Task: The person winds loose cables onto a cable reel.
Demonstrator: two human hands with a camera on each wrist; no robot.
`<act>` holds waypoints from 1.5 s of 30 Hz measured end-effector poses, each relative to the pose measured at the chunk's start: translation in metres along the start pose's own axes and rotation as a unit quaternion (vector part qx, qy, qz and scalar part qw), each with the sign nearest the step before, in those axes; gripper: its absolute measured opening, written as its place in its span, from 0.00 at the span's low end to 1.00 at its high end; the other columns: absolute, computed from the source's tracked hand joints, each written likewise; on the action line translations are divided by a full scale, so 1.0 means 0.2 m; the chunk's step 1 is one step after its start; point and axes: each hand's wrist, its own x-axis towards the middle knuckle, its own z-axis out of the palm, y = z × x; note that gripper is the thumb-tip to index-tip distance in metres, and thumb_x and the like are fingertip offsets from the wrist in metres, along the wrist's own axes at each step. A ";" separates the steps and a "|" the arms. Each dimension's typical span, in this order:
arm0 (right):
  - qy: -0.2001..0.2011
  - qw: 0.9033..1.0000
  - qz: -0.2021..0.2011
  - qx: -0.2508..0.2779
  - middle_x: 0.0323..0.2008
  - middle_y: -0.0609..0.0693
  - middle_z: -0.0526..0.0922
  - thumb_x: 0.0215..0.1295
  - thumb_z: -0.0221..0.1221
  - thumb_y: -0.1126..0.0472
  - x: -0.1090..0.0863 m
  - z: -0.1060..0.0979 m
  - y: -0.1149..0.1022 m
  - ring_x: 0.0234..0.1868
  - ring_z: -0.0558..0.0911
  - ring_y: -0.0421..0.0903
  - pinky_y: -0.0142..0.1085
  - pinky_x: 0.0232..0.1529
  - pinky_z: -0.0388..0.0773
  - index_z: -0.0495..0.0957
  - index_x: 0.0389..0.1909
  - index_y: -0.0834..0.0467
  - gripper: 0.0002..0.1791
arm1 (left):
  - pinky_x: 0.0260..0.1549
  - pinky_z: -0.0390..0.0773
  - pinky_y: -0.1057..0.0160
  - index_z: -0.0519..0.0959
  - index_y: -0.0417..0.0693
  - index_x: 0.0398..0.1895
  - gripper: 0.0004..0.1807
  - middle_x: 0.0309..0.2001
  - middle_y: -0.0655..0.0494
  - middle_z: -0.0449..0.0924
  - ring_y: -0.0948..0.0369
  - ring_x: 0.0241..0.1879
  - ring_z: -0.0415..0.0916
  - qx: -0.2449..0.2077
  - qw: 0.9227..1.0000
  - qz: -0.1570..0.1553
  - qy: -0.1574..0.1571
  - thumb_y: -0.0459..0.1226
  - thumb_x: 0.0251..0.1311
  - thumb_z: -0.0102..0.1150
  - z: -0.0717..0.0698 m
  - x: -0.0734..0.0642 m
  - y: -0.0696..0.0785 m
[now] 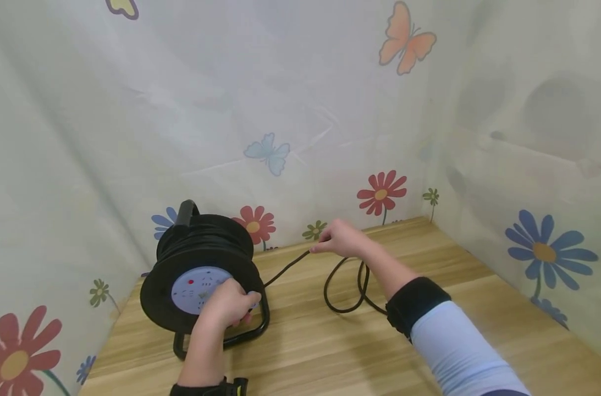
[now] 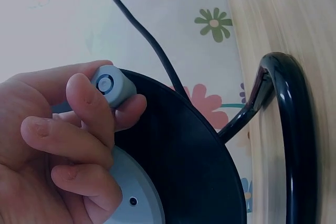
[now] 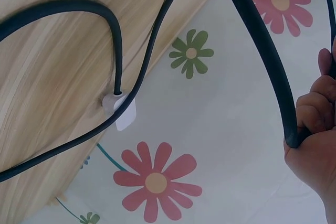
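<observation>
A black cable reel (image 1: 156, 300) stands on the left of the wooden table, with black cable wound on its drum and a pale blue socket panel (image 1: 186, 294) on its face. My left hand (image 1: 228, 302) is at the reel's right side, its thumb and forefinger pinching a grey knob (image 2: 118, 87) near the black rim. The other fingers are curled loosely beside it. To the right, my right hand (image 1: 340, 239) is raised above the table and grips the black cable (image 1: 286, 268), which runs from the reel into its fingers. More cable hangs from that hand, as the right wrist view shows.
Loose loops of cable (image 1: 345, 311) lie on the table below my right hand. A white plug (image 3: 125, 116) is at one cable end. The reel stands on a black tube frame (image 1: 248, 334). Behind the table hangs a flower-patterned curtain (image 1: 305, 181).
</observation>
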 end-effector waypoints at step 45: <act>-0.070 0.993 -0.095 0.027 0.14 0.39 0.72 0.63 0.63 0.52 0.16 0.30 -0.32 0.17 0.65 0.38 0.33 0.22 0.63 0.82 0.20 0.46 0.12 | 0.18 0.70 0.60 0.76 0.45 0.18 0.17 0.11 0.57 0.76 0.59 0.12 0.71 0.073 0.997 -0.036 -0.010 0.46 0.57 0.62 0.00 -0.08 -0.32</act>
